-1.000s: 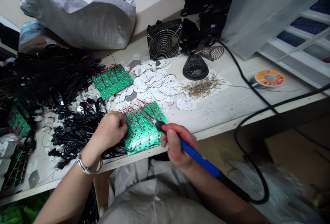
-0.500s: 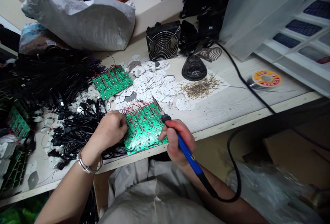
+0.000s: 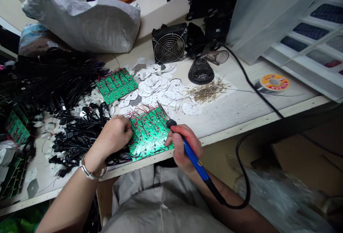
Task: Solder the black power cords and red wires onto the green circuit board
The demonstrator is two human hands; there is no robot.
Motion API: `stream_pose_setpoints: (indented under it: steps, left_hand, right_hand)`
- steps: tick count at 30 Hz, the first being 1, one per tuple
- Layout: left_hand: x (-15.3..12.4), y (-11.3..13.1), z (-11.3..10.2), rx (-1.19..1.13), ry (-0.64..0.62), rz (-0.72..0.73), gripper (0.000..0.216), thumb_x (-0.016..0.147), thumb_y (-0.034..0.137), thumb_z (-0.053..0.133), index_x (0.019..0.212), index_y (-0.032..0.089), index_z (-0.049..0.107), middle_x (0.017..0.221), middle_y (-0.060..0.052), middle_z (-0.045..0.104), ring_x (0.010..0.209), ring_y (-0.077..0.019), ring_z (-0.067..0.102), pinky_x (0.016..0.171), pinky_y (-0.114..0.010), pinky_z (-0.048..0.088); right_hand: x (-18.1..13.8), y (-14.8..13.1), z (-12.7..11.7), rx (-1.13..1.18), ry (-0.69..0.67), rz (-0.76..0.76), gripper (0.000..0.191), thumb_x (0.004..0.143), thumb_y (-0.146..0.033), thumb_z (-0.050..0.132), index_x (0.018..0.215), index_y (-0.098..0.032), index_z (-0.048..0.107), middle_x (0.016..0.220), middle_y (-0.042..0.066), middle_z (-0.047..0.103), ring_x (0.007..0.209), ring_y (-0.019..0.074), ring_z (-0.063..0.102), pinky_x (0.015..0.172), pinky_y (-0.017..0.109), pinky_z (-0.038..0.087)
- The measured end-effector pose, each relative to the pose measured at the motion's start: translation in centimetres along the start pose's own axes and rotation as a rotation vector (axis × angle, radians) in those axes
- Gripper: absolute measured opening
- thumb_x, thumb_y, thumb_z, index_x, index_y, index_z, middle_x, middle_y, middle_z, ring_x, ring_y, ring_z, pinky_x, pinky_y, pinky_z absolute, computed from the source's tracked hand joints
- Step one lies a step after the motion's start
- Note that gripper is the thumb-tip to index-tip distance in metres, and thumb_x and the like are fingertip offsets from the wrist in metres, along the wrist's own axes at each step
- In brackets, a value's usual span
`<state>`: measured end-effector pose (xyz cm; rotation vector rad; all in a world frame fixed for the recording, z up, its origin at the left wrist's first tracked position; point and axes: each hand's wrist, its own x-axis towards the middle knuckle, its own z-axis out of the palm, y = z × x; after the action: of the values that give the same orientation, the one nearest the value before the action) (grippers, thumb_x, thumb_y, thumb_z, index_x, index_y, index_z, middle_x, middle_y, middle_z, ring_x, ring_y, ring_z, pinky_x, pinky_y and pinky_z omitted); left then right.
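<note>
Right fingers (image 3: pixel 178 145): slim soldering iron (image 3: pixel 195 158), blue handle, black at both ends. Between these and left fingers (image 3: pixel 128 133): flat rectangular circuit board (image 3: pixel 152 138), bright green, white-speckled, crossed by thin red wires (image 3: pixel 140 118). Left of left fingers: black plastic cables (image 3: pixel 80 133). Beyond both: thin white angular plates (image 3: pixel 152 84), dark-dotted. Far right of right fingers: round solder spool (image 3: pixel 274 82), orange label, white lettering on red. Desk (image 3: pixel 222 118) beneath: pale, grey wood grain.

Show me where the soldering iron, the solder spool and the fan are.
Soldering iron (image 3: pixel 193 156), head view: on its blue handle.
Solder spool (image 3: pixel 274 82), head view: on its labelled face.
Fan (image 3: pixel 169 48), head view: on its round wire grille.
</note>
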<state>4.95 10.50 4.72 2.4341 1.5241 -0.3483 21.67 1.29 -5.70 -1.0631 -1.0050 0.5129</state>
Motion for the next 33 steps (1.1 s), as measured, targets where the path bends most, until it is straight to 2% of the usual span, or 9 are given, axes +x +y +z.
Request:
stream_pose_setpoints:
  steps: [8,17,21,23,26,27,29,31,33]
  left_hand:
    - [-0.1,-0.3,0.4,0.017,0.006,0.007,0.016,0.074,0.013,0.046,0.067,0.015,0.061,0.073,-0.008,0.062,0.075,-0.0194,0.055,0.075,-0.031,0.045]
    - [-0.2,0.3,0.4,0.145,-0.014,-0.042,0.016,0.077,0.017,0.047,0.071,0.017,0.061,0.081,-0.008,0.064,0.086,-0.0223,0.060,0.080,-0.033,0.048]
    - [-1.3,1.0,0.3,0.208,0.031,-0.055,0.017,0.081,0.020,0.049,0.073,0.017,0.064,0.084,-0.009,0.065,0.087,-0.0230,0.061,0.077,-0.033,0.050]
    - [-1.4,0.5,-0.3,0.149,0.084,-0.019,0.021,0.084,0.026,0.049,0.077,0.016,0.066,0.085,-0.009,0.066,0.088,-0.0229,0.061,0.079,-0.034,0.050]
    - [0.1,-2.9,-2.5,0.005,0.255,-0.027,0.029,0.088,0.037,0.047,0.084,0.018,0.069,0.089,-0.007,0.068,0.086,-0.0203,0.062,0.081,-0.032,0.050]
    - [1.1,-4.7,-3.7,0.008,0.333,-0.088,0.031,0.088,0.039,0.046,0.087,0.018,0.069,0.090,-0.007,0.069,0.085,-0.0198,0.063,0.079,-0.031,0.050]
    - [3.4,-8.8,-6.1,0.159,0.485,-0.281,0.031,0.086,0.035,0.046,0.090,0.017,0.070,0.098,-0.009,0.069,0.091,-0.0224,0.062,0.082,-0.033,0.049]
    - [5.6,-12.8,-8.4,0.279,0.531,-0.436,0.034,0.085,0.030,0.043,0.098,0.015,0.070,0.107,-0.013,0.067,0.099,-0.0281,0.060,0.084,-0.038,0.048]
    - [7.5,-15.9,-9.8,0.319,0.564,-0.489,0.039,0.085,0.027,0.040,0.105,0.008,0.068,0.111,-0.021,0.063,0.106,-0.0353,0.056,0.085,-0.045,0.047]
  right_hand:
    - [0.2,-0.1,0.1,-0.003,0.007,-0.019,0.013,0.089,-0.020,0.051,0.097,-0.022,0.062,0.072,-0.003,0.058,0.049,0.0088,0.056,0.055,0.027,0.049]
    - [0.0,-0.1,0.0,0.007,0.010,0.013,0.014,0.089,-0.019,0.051,0.098,-0.021,0.062,0.073,-0.003,0.058,0.049,0.0078,0.056,0.055,0.026,0.050]
    - [-0.1,-0.1,-0.1,0.015,0.008,0.028,0.014,0.089,-0.018,0.050,0.097,-0.020,0.062,0.074,-0.002,0.059,0.050,0.0079,0.057,0.054,0.026,0.050]
    - [-0.1,0.0,-0.2,0.033,0.018,0.035,0.015,0.089,-0.016,0.050,0.098,-0.021,0.061,0.071,-0.003,0.058,0.049,0.0079,0.057,0.052,0.025,0.050]
    - [-0.1,0.3,-0.3,0.032,-0.003,0.040,0.015,0.089,-0.016,0.050,0.097,-0.021,0.062,0.070,-0.003,0.058,0.049,0.0080,0.058,0.052,0.024,0.050]
    - [-0.1,0.4,-0.3,0.024,-0.009,0.039,0.015,0.089,-0.016,0.051,0.097,-0.020,0.062,0.072,-0.003,0.059,0.049,0.0076,0.058,0.051,0.024,0.050]
    - [-0.1,0.6,-0.3,0.010,-0.013,0.025,0.014,0.089,-0.016,0.052,0.097,-0.020,0.063,0.077,-0.001,0.061,0.048,0.0069,0.057,0.049,0.023,0.050]
    - [-0.2,0.6,-0.2,-0.006,-0.017,-0.004,0.015,0.089,-0.015,0.052,0.098,-0.020,0.063,0.079,0.000,0.061,0.048,0.0069,0.057,0.048,0.023,0.050]
    - [-0.2,0.5,-0.2,-0.028,-0.014,-0.041,0.015,0.089,-0.015,0.052,0.099,-0.020,0.063,0.078,0.000,0.061,0.048,0.0073,0.057,0.048,0.023,0.050]
